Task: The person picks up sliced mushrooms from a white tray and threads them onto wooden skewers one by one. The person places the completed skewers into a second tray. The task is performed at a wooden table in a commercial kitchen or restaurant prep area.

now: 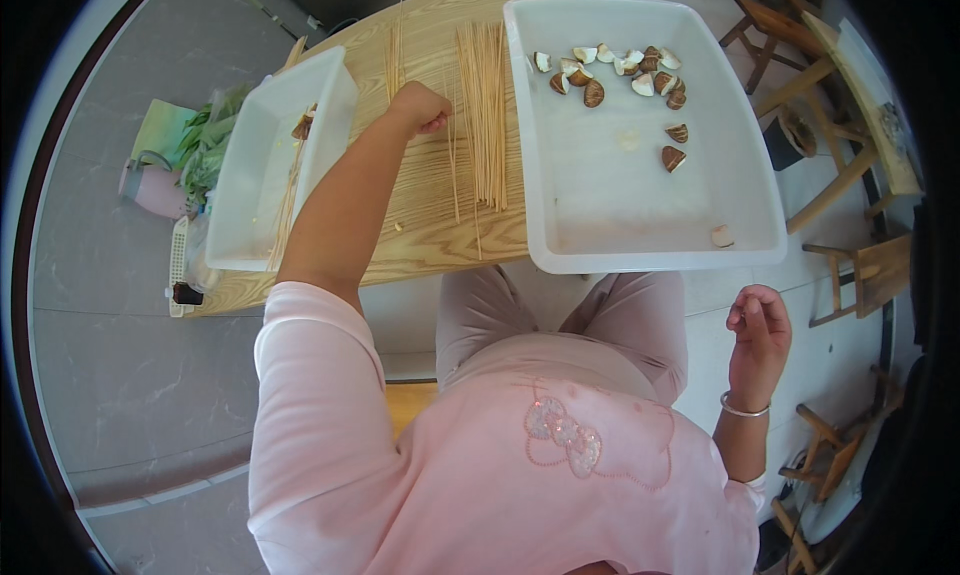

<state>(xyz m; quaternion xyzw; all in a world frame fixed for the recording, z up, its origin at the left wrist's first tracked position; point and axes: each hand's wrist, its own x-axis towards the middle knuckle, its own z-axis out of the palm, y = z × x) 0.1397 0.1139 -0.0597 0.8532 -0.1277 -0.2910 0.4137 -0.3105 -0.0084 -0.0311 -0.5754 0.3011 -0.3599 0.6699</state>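
Note:
My left hand (pixel 422 111) is over the wooden table, its fingers closed at a single bamboo skewer (pixel 454 177) that points toward me. Just right of it lies a row of bamboo skewers (pixel 482 117). My right hand (pixel 762 327) hangs beyond the near right corner of a large white plastic tub (pixel 652 263), thumb against curled fingers, with nothing visible in them. Cut mushroom pieces, brown-capped with white flesh, lie in the tub, such as one mushroom wedge (pixel 673 158). A pale piece (pixel 721 236) sits in its near right corner.
A second white tub (pixel 247 162) on the left holds skewers with a brown mushroom piece (pixel 304 123) at their far end. A few skewers (pixel 394 57) lie beyond my left hand. Bagged green leaves (pixel 202 151) stand at the left edge. Wooden stools (pixel 877 278) are on the right.

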